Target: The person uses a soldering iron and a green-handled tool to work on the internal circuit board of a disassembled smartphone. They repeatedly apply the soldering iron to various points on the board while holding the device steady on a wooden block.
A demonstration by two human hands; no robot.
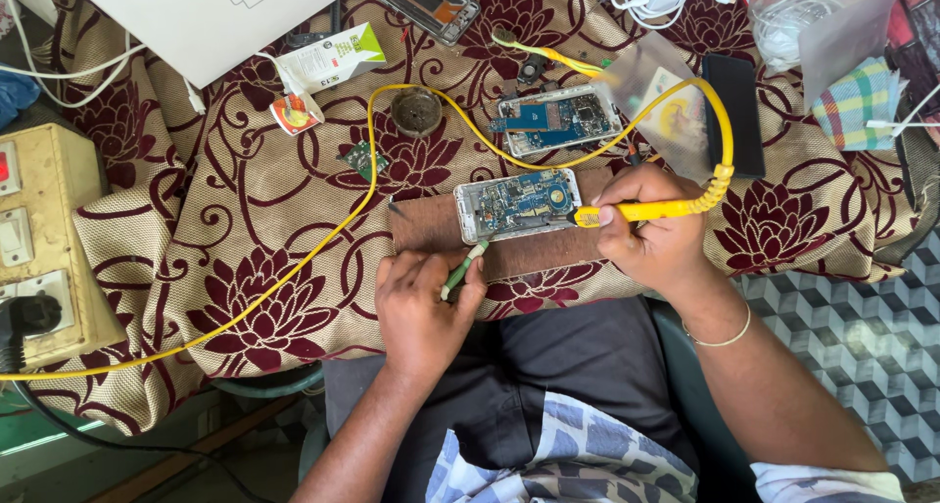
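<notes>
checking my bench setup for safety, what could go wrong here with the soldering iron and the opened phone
1. The yellow soldering iron in the right hand has its tip on the opened phone's blue circuit board; lingering could overheat nearby parts.
2. Its yellow cord loops across the floral cloth and over a second opened phone; a snag might jerk the iron.
3. The left hand holds a thin green tool close to the tip, so fingers may get burnt.

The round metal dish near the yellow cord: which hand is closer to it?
Left. The left hand sits below the dish, holding a green tool. The right hand, holding the yellow soldering iron, is farther off to the dish's lower right.
</notes>
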